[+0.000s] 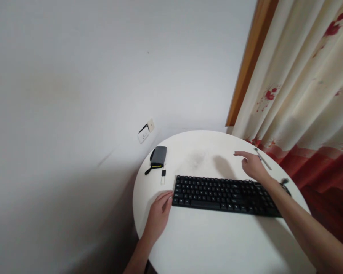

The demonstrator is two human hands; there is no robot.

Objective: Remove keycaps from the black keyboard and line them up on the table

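Note:
A black keyboard (208,192) lies across the round white table (200,236). My left hand (160,209) rests on the tabletop with its fingers stretched, their tips touching the keyboard's left edge. Above the keyboard's far right part is my right hand (253,165), its index finger pointing left and its thumb apart. I see nothing held in it, though its lower fingers are partly hidden. Just beyond that hand lies a thin, pale-handled brush-like stick (264,160). My right forearm covers some of the number keys.
Near the table's left edge sits a small grey pouch (159,156) with a black loop, beside a black binder clip (163,173). A dark cable end (284,182) lies behind the keyboard's right end. Wall sockets (143,134) are at the left; a patterned curtain (297,95) hangs at right.

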